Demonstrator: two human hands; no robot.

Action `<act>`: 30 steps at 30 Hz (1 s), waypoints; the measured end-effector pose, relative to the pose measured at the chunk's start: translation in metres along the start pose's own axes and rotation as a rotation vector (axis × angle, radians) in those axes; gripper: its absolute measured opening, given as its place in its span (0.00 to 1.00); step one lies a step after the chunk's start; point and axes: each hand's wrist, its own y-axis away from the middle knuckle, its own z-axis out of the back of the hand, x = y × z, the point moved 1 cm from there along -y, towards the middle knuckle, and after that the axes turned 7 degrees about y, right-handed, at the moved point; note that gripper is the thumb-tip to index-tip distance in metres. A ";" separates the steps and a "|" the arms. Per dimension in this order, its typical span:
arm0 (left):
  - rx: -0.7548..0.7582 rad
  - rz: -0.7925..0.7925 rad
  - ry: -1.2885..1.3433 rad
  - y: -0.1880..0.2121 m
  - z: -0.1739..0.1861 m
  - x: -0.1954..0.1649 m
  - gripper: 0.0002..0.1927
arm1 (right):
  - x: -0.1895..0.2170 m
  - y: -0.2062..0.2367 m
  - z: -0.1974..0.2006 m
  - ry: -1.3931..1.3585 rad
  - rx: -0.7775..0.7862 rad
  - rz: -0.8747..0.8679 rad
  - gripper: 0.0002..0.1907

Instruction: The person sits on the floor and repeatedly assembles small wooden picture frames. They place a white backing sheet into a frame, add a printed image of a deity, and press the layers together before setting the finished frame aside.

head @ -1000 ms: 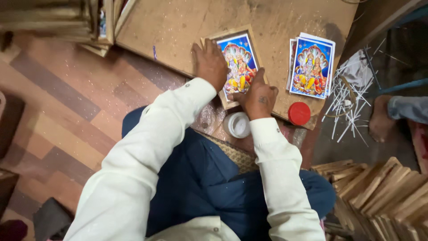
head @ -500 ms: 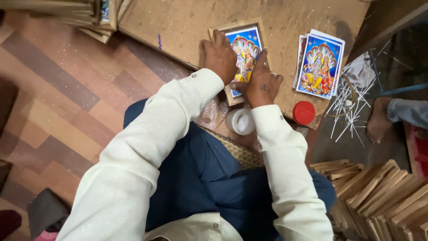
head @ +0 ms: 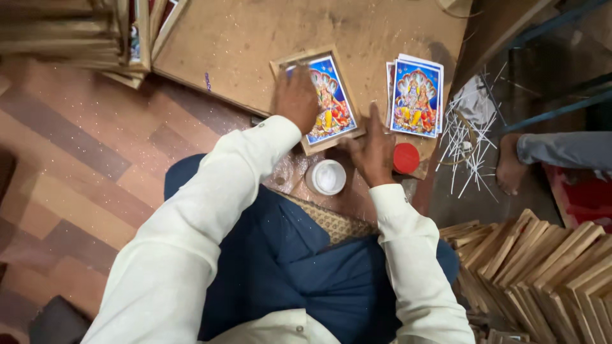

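View from the head, looking down on a seated person in cream sleeves and dark blue cloth. A wooden board serves as the surface (head: 242,44); its face is tan, scuffed and dusty. On it lies a picture frame (head: 320,99) of pale raw wood, rectangular and tilted, holding a glossy colour print in blue, orange and yellow.

The left hand (head: 296,99) lies flat on the left part of the print, fingers spread and pressed down, covering that side. The right hand (head: 371,150) rests at the near right corner of the frame, fingers extended toward its edge and touching it; whether it pinches anything cannot be told.

Just right of the frame, a small stack of prints (head: 415,94) of the same kind, fanned slightly, lies on the surface. Near the right hand sits a round red lid (head: 406,158), touching the near edge of the stack. Near the frame, between the two forearms, stands a round white jar (head: 326,176), open, with white contents, on crinkled clear plastic.

To the right, on the floor, thin white sticks (head: 468,143) lie scattered. Another person's bare foot (head: 510,167) with a grey trouser leg enters at far right. Stacked wooden frames (head: 542,267) fill the near right; more frames (head: 76,32) are piled at far left. The floor (head: 76,159) is wood-patterned in brown strips.
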 end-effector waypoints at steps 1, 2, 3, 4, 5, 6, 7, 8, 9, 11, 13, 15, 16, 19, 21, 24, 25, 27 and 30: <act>-0.118 -0.070 0.124 -0.007 -0.003 -0.007 0.39 | -0.007 0.002 0.001 -0.062 -0.090 0.074 0.52; -0.236 -0.151 0.248 -0.014 -0.004 -0.014 0.39 | -0.014 0.004 0.001 -0.048 -0.072 0.110 0.52; -0.218 -0.126 0.274 -0.020 -0.007 -0.022 0.41 | -0.020 0.005 0.001 -0.030 -0.056 0.147 0.52; -0.200 -0.091 0.296 -0.026 -0.007 -0.027 0.43 | -0.024 0.005 0.000 -0.017 -0.036 0.190 0.52; -0.181 -0.047 0.317 -0.029 -0.008 -0.031 0.45 | -0.026 0.005 -0.003 -0.004 -0.056 0.197 0.51; -0.126 -0.028 0.303 -0.033 -0.009 -0.034 0.51 | -0.028 0.005 -0.006 0.011 -0.075 0.200 0.50; -0.062 -0.012 0.290 -0.034 -0.009 -0.036 0.57 | -0.029 0.007 -0.008 0.025 -0.091 0.193 0.50; 0.013 0.004 0.277 -0.034 -0.011 -0.038 0.64 | -0.030 0.008 -0.011 0.041 -0.085 0.174 0.48; 0.054 0.016 0.256 -0.034 -0.011 -0.039 0.65 | -0.031 0.009 -0.013 0.055 -0.076 0.155 0.48; 0.108 0.031 0.204 -0.034 -0.010 -0.041 0.69 | -0.035 0.009 -0.018 0.072 -0.072 0.114 0.47; 0.107 0.026 0.209 -0.035 -0.009 -0.043 0.70 | -0.039 0.007 -0.020 0.085 -0.072 0.068 0.48; 0.119 0.008 0.202 -0.036 -0.006 -0.041 0.71 | -0.042 0.005 -0.023 0.064 -0.055 0.057 0.48; 0.131 -0.011 0.187 -0.037 -0.004 -0.039 0.72 | -0.042 0.003 -0.024 0.050 -0.047 0.056 0.48; 0.250 -0.124 0.085 -0.034 0.004 -0.022 0.75 | -0.043 -0.002 -0.027 0.067 -0.040 0.041 0.47; 0.334 -0.180 0.005 -0.034 0.010 -0.011 0.80 | -0.043 -0.004 -0.029 0.064 -0.024 0.040 0.48; 0.434 -0.192 -0.061 -0.035 0.014 -0.004 0.86 | -0.043 -0.002 -0.029 0.046 -0.004 0.000 0.47; 0.437 -0.185 -0.068 -0.037 0.015 -0.004 0.86 | -0.043 -0.002 -0.029 0.040 -0.004 -0.017 0.47; 0.451 -0.178 -0.075 -0.039 0.017 -0.005 0.87 | -0.041 0.001 -0.027 0.042 -0.068 0.088 0.47; 0.394 -0.136 -0.015 -0.037 0.016 -0.009 0.77 | -0.038 -0.001 -0.023 0.115 -0.050 0.101 0.44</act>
